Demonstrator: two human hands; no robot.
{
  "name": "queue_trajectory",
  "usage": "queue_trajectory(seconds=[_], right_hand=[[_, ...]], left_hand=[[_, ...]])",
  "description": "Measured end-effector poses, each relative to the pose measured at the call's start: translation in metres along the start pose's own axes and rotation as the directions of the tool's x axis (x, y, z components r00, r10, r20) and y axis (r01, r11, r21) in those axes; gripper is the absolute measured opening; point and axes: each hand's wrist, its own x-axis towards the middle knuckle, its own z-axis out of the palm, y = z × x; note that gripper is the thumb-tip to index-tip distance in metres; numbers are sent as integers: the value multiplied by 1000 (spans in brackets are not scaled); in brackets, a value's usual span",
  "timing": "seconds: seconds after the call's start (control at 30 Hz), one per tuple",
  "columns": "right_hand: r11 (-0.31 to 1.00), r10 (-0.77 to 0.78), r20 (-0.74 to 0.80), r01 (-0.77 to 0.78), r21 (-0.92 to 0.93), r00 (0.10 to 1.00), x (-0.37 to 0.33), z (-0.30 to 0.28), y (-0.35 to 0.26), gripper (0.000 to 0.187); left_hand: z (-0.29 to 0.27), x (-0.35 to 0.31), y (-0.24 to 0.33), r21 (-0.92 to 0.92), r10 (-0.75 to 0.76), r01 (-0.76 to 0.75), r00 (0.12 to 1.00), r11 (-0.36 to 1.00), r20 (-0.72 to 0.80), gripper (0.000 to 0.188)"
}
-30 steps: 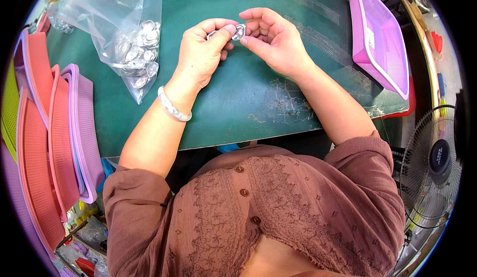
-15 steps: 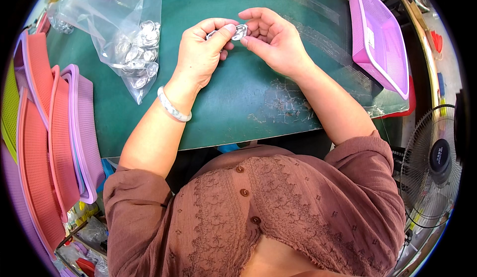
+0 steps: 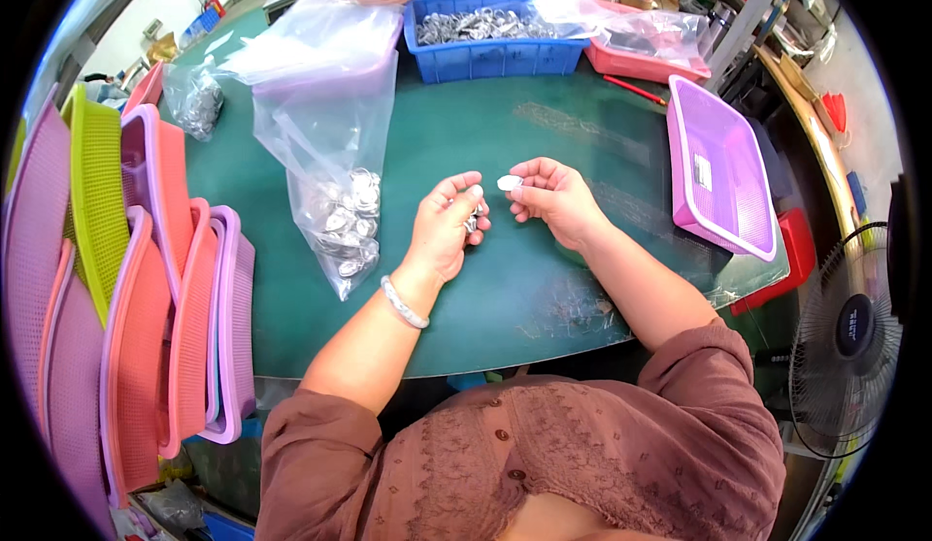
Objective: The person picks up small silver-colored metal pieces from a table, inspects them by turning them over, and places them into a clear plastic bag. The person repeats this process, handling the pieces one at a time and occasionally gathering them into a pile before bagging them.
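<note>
On the green mat (image 3: 544, 143), both hands work close together near its middle. Left hand (image 3: 442, 235): fingers curled shut around a few small metal pieces (image 3: 473, 221); exact count cannot be told, as the fist hides most of them. One pale bead bracelet (image 3: 402, 302) sits on that wrist. Right hand (image 3: 553, 199): thumb and forefinger pinched on one small pale oval piece (image 3: 509, 183), held just beside the left fingertips, not touching the mat.

Left of the hands on the mat: one clear plastic bag (image 3: 330, 124), open and slumped, with a heap of silvery metal pieces (image 3: 345, 221) in its lower end. One smaller bag (image 3: 199, 102) of similar pieces lies at the mat's far left corner.

Far edge of mat: one blue crate (image 3: 495, 56) holding more metal pieces. Right edge of mat: one purple tray (image 3: 718, 167). Beyond the left edge of the mat: a stack of trays (image 3: 146, 279) standing on edge, pink, orange, purple and green. Off the mat's right edge: one fan (image 3: 849, 337).
</note>
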Motion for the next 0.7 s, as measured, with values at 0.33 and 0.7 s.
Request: queue_trajectory(seconds=[0.33, 0.7], right_hand=[[960, -269, -208, 246, -132, 940, 139, -7, -95, 41], [778, -17, -38, -10, -629, 999, 110, 19, -56, 44]], left_hand=[[-5, 3, 0, -101, -51, 55, 998, 993, 47, 13], [-9, 5, -2, -83, -92, 98, 993, 992, 73, 11]])
